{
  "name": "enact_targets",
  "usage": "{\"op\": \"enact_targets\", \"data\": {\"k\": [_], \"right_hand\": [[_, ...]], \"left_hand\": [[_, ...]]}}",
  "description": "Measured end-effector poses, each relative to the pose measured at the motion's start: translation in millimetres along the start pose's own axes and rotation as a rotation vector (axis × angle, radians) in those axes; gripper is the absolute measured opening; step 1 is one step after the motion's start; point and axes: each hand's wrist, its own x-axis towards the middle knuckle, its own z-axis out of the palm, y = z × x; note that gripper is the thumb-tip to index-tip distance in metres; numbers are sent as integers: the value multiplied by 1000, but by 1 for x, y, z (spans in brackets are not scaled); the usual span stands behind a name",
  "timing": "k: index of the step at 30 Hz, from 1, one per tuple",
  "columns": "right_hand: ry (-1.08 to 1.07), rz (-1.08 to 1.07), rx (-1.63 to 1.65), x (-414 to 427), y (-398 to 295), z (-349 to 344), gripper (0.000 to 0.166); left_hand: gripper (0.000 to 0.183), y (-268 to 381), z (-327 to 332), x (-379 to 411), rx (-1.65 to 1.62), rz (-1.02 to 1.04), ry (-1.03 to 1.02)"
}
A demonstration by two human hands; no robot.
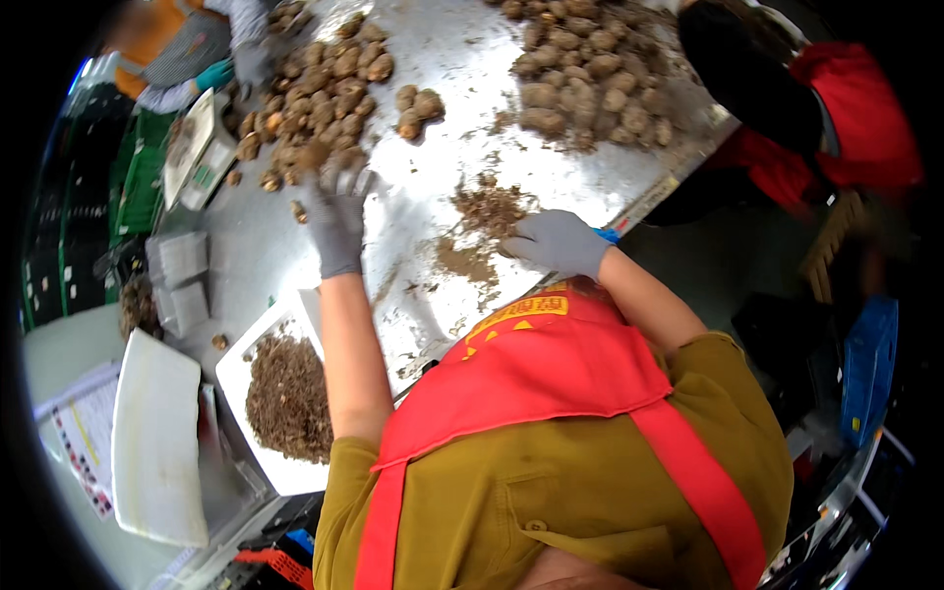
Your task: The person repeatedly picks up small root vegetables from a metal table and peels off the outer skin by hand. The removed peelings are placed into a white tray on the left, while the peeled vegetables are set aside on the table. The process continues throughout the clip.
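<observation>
My left hand (339, 214), in a grey glove, reaches to the near edge of a heap of brown taro-like tubers (317, 96) on the metal table (413, 184). A blurred tuber (313, 153) lies at its fingertips; whether the fingers grip it cannot be told. My right hand (557, 240), also gloved in grey, rests low over the table beside a pile of loose root fibres and soil (490, 210). Its fingertips are partly hidden by the glove and debris. A small group of tubers (419, 110) lies apart, between the left heap and a larger heap (590, 74) at the right.
A white foam box (287, 472) full of root debris (287, 398) stands left of my body. Beyond it are a foam lid (158, 442), clear plastic containers (181, 258), a scale (206, 169) and green crates (140, 177). Co-workers stand at the far left (184, 59) and right (848, 110).
</observation>
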Motion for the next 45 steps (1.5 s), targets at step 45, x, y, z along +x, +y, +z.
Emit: {"op": "enact_targets", "data": {"k": [45], "right_hand": [[470,-183,-135,16,-21,1,31]], "left_hand": [[41,-79,64,-113,569,-244,-337]]}}
